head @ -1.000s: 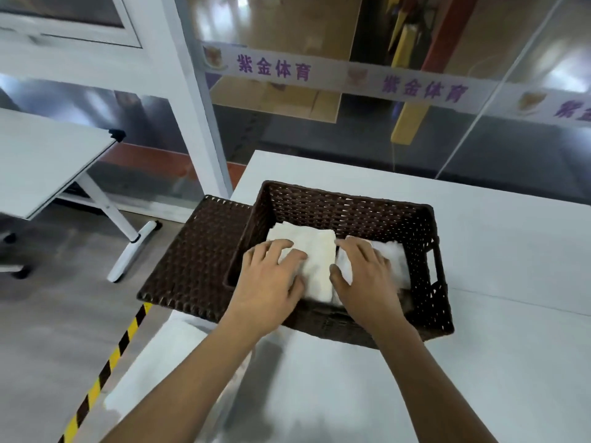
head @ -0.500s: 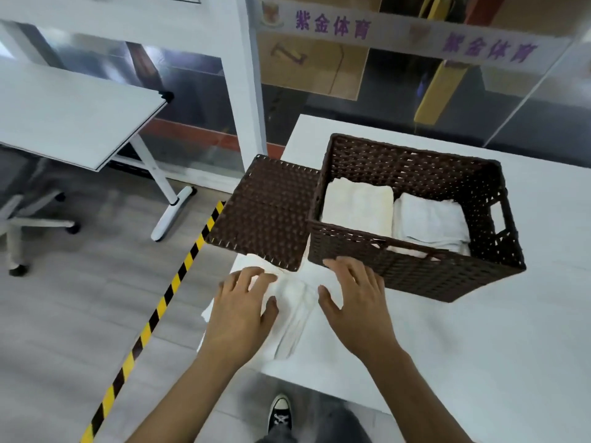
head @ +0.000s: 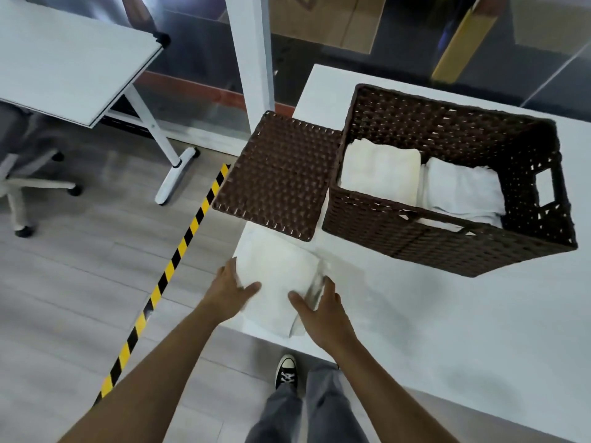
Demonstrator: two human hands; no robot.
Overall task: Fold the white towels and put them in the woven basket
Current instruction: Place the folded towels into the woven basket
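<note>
- Basket (head: 447, 238): stands on the white table (head: 479, 314), lid (head: 281, 177) hanging open off its left side.
- Stowed: two folded towels lie side by side inside, a cream towel (head: 380, 169) on the left and a white towel (head: 460, 187) on the right, touching along their inner edges. That part of the task looks done.
- Outstanding: a third towel (head: 278, 276) lies on the table's near left corner, just in front of the lid. Whether it is fully folded cannot be told; its near edge overhangs the table rim.
- Left hand (head: 228, 287): takes the third towel's left edge, thumb on top, fingers hidden beneath.
- Right hand (head: 319, 303): grasps the right edge, thumb on the cloth, fingers curled round the side.
- Judgement: well along; this piece remains to be finished and put in the basket. Further towels, if any, are not in view.
</note>
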